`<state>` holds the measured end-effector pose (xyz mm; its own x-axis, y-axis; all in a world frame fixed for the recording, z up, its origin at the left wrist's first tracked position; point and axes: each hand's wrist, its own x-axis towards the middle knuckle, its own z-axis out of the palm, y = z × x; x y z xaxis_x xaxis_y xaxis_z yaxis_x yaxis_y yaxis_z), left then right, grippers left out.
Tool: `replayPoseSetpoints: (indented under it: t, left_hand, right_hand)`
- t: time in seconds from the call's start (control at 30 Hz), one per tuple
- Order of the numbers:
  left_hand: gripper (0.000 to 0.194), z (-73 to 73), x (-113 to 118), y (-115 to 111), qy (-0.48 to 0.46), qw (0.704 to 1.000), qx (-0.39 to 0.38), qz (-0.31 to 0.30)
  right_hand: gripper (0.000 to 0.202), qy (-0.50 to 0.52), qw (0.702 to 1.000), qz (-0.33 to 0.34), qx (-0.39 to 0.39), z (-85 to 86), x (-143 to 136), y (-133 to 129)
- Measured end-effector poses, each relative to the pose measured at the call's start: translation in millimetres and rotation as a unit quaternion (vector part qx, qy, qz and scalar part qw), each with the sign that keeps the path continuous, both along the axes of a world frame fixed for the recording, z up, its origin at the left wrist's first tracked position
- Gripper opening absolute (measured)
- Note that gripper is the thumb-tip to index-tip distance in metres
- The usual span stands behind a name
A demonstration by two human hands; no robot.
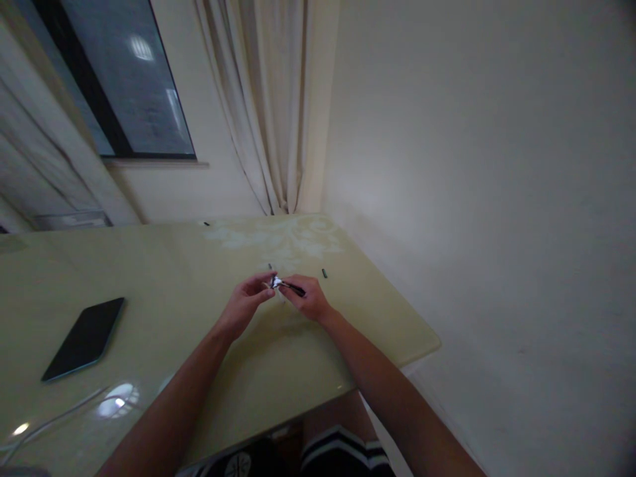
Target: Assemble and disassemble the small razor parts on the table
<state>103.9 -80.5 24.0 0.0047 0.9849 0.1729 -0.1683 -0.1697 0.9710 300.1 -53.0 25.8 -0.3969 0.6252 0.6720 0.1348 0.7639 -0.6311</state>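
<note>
Above the pale table, my two hands meet at a small tool [297,289] with a shiny silver head and a slim dark handle; its exact kind is too small to make out. My right hand [309,299] is closed around the dark handle. At the silver end, my left hand [244,302] is closed, its thumb and fingertips pinching the head's edge. One small dark piece [324,273] lies on the table just beyond my right hand. Another thin dark piece [269,266] lies just past my left fingertips.
A black tablet [85,339] lies on the table [189,265] at the left. A white cable [54,419] runs across the near left corner. Near the far edge is a small black piece [207,224]. The wall [477,199] borders the table's right side.
</note>
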Motion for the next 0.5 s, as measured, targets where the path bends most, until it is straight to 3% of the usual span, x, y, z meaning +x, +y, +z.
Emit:
replayPoseSetpoints:
  t: [0.17,0.5]
  left_hand:
    - [0.05,2.7,-0.9,-1.1,0.045,0.999,0.017,0.015]
    - [0.051,8.4,2.2,-5.2,0.071,0.997,0.006,0.026]
  right_hand:
    - [0.029,-0.014,1.0,0.011,0.008,-0.7,2.8,2.9]
    - [0.035,-0.053,0.996,0.042,-0.054,-2.5,6.4,6.3]
